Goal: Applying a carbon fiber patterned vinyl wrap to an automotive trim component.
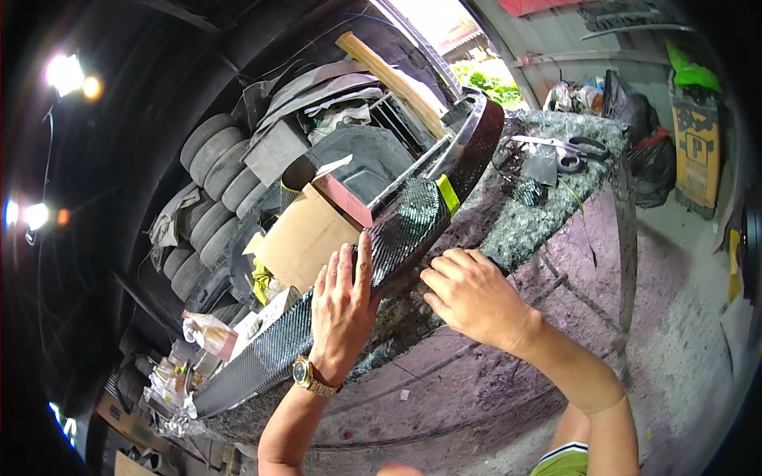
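Your left hand [343,305] lies, fingers extended, on the black woven cloth [278,349] covering much of the long curved part [476,159] on the worktop [516,230]. Your right hand [480,297] curls near its edge; whether it pinches anything, I cannot tell. The covering seems partly done: beyond the yellow tape [448,195], the glossy end [487,123] looks bare.

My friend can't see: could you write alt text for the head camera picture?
A person's left hand seems to rest flat on a long, curved, black woven-patterned part, the right hand curled near its edge. Scissors lie farther right; tyres are stacked at left.
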`<action>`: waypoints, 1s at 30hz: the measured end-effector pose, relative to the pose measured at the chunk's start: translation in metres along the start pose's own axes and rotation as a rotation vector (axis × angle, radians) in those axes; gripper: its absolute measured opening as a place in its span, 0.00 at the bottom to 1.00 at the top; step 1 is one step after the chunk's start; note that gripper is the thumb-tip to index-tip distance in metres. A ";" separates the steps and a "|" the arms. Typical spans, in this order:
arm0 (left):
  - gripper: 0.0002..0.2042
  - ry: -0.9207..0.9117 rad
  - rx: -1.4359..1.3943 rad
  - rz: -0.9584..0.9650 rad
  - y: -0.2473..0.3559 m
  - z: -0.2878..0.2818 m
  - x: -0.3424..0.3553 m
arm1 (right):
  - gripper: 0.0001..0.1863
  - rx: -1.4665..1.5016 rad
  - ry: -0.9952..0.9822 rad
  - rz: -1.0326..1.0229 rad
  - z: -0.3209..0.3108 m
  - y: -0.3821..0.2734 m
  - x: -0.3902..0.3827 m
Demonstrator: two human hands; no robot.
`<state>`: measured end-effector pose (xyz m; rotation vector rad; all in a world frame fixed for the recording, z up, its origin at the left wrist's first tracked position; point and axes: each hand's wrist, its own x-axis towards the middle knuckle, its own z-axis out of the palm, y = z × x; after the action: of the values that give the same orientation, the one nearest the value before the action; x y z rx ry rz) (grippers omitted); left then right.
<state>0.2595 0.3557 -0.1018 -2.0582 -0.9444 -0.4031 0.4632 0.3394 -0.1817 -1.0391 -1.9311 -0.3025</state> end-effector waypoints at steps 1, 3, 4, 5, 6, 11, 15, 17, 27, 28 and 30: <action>0.46 0.005 0.005 0.011 -0.002 0.003 0.000 | 0.14 0.015 0.000 -0.010 0.002 0.001 0.000; 0.46 0.001 0.007 0.007 -0.004 0.004 0.000 | 0.13 -0.030 0.029 -0.047 0.006 0.001 0.000; 0.45 -0.017 0.010 0.010 -0.004 0.004 -0.001 | 0.12 -0.063 0.057 -0.074 0.008 0.000 -0.002; 0.45 -0.014 0.005 0.005 -0.004 0.004 -0.002 | 0.12 -0.059 0.048 -0.072 0.010 -0.002 -0.003; 0.46 -0.010 0.003 0.008 -0.005 0.004 -0.001 | 0.12 -0.064 0.042 -0.076 0.010 -0.003 -0.003; 0.46 -0.029 0.019 0.000 -0.007 0.005 -0.001 | 0.09 0.000 0.139 -0.133 0.008 -0.001 0.005; 0.47 -0.028 0.032 0.011 -0.009 0.008 -0.002 | 0.07 0.029 0.102 -0.147 0.008 0.003 0.015; 0.47 -0.021 0.041 0.011 -0.010 0.009 -0.001 | 0.06 0.018 0.085 -0.134 0.007 0.004 0.019; 0.49 -0.054 -0.042 0.001 -0.009 -0.002 0.003 | 0.06 0.042 0.095 -0.097 0.008 0.002 0.023; 0.49 -0.055 -0.041 0.001 -0.010 -0.003 0.003 | 0.06 0.052 0.102 -0.092 0.010 0.003 0.023; 0.49 -0.042 -0.055 -0.001 -0.010 -0.004 0.005 | 0.06 0.064 0.107 -0.086 0.011 0.003 0.024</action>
<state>0.2553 0.3588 -0.0912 -2.1237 -0.9691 -0.3922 0.4530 0.3610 -0.1692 -0.8822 -1.8796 -0.3363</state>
